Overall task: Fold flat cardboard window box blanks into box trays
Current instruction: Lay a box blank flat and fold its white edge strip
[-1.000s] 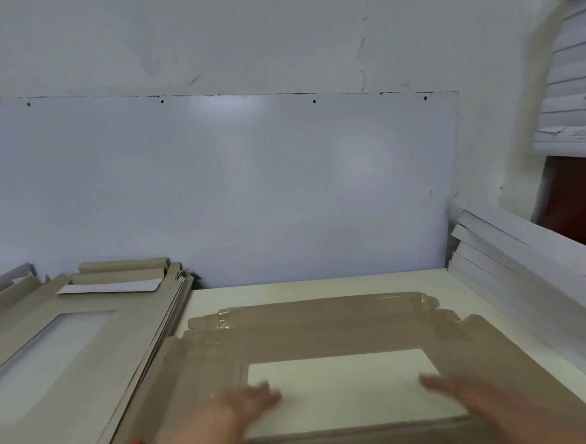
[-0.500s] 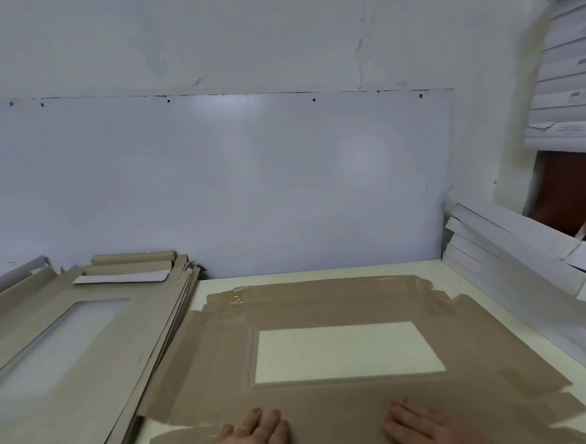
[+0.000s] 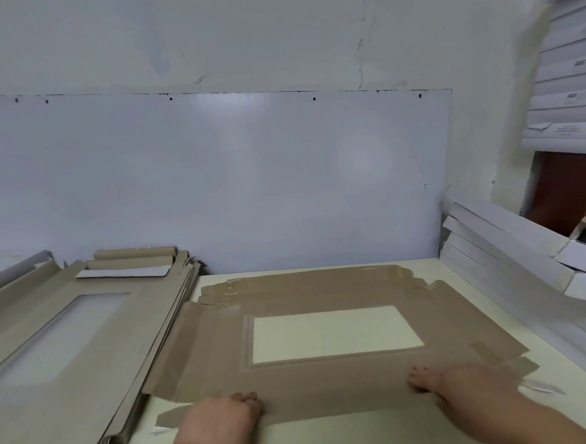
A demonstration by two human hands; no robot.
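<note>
A flat brown cardboard window blank (image 3: 329, 384) lies on the cream table (image 3: 332, 439), its rectangular window showing the tabletop. My left hand (image 3: 221, 418), with a red bead bracelet at the wrist, grips the blank's near flap at its left end, fingers curled over the top. At the flap's right end my right hand (image 3: 463, 390) holds the same flap, fingers laid across it and pointing left. Both thumbs are hidden. The far flaps lie flat.
A stack of the same brown window blanks (image 3: 69, 338) fills the table's left side. White folded boxes (image 3: 514, 270) lean in a pile at the right. A white wall panel (image 3: 213, 178) closes off the back edge.
Both hands have drawn back from the area beside the window to the blank's near edge, and their fingers now curl over the near flap instead of lying flat.
</note>
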